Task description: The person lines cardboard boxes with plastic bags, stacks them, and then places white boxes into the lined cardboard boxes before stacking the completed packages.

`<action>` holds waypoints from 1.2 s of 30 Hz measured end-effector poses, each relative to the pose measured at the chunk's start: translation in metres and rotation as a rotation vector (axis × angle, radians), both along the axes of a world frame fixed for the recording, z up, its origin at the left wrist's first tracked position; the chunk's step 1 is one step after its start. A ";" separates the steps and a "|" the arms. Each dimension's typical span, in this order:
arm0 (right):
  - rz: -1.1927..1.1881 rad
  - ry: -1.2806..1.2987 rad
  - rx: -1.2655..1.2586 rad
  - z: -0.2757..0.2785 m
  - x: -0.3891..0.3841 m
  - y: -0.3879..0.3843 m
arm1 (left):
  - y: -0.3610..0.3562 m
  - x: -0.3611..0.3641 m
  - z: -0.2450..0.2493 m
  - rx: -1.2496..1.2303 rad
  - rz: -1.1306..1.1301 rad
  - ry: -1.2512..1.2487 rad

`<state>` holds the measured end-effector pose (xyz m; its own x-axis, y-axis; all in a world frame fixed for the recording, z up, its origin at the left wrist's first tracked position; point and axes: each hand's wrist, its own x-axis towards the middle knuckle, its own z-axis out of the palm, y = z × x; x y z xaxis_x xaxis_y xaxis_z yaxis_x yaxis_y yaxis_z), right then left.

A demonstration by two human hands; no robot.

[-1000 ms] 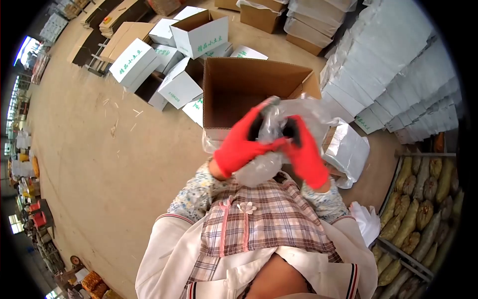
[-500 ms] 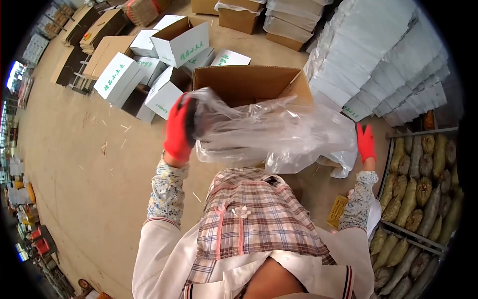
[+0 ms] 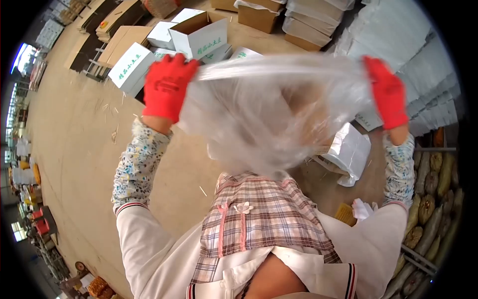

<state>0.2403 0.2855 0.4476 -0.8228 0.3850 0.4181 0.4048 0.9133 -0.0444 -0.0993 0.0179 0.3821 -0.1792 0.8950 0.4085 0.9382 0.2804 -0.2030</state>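
Note:
A clear plastic liner bag (image 3: 249, 107) is stretched wide between my two raised hands, blurred by motion. My left hand (image 3: 169, 87), in a red glove, grips its upper left corner. At the upper right corner, my right hand (image 3: 387, 94), gloved in red too, is closed on the plastic. Behind the film, the brown inside of a cardboard box (image 3: 303, 102) shows through; most of that box is hidden. A white carton with plastic over it (image 3: 347, 152) lies to the right, below the bag.
White cartons with green lettering (image 3: 201, 40) are piled at the upper left. Tall stacks of plastic-wrapped white cartons (image 3: 393, 40) stand at the upper right. A rack of filled bags (image 3: 433, 189) is at the right. A yellow basket (image 3: 345, 214) sits on the floor near my right sleeve.
Both hands have lifted and spread the plastic bag, which lay crumpled over the box. My right hand, open beside the plastic before, now holds its corner. My view has shifted slightly.

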 end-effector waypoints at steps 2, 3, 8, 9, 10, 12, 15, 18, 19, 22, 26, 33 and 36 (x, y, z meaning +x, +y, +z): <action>-0.355 -0.003 0.135 0.014 0.019 0.007 | -0.020 -0.027 -0.017 -0.066 0.259 -0.101; -0.274 -0.066 0.048 -0.015 0.040 0.019 | -0.033 -0.030 -0.028 -0.071 0.269 -0.331; -0.125 0.386 -0.103 0.001 0.051 0.002 | -0.053 -0.054 -0.057 0.404 0.164 -0.581; -0.149 0.417 -0.022 -0.001 0.055 -0.005 | -0.059 -0.038 -0.068 0.354 0.123 -0.629; -0.172 0.293 -0.017 -0.021 0.070 -0.004 | -0.066 -0.022 -0.078 0.318 0.079 -0.665; -0.293 -0.441 -0.262 -0.086 0.120 0.016 | -0.077 0.009 -0.097 0.243 -0.017 -0.725; -0.305 -0.851 -0.105 -0.059 0.084 0.001 | -0.085 0.058 -0.102 0.012 -0.177 -1.078; 0.006 -0.280 0.020 -0.045 -0.034 -0.043 | -0.061 0.104 -0.084 -0.259 -0.545 -1.612; 0.132 -0.222 -0.190 -0.074 -0.075 -0.048 | -0.048 0.118 -0.084 -0.389 -0.665 -1.626; 0.185 -0.943 -0.397 -0.241 -0.148 -0.067 | -0.027 0.138 -0.106 -0.476 -0.684 -1.442; 0.375 -0.547 -1.491 -0.312 -0.111 -0.022 | -0.039 0.057 -0.092 0.155 -0.134 -1.528; -0.398 0.106 -1.283 -0.185 0.061 0.086 | -0.152 -0.034 -0.192 0.234 0.663 -1.049; -0.256 0.192 -1.217 -0.186 0.056 0.071 | -0.147 -0.060 -0.212 0.462 0.217 -1.461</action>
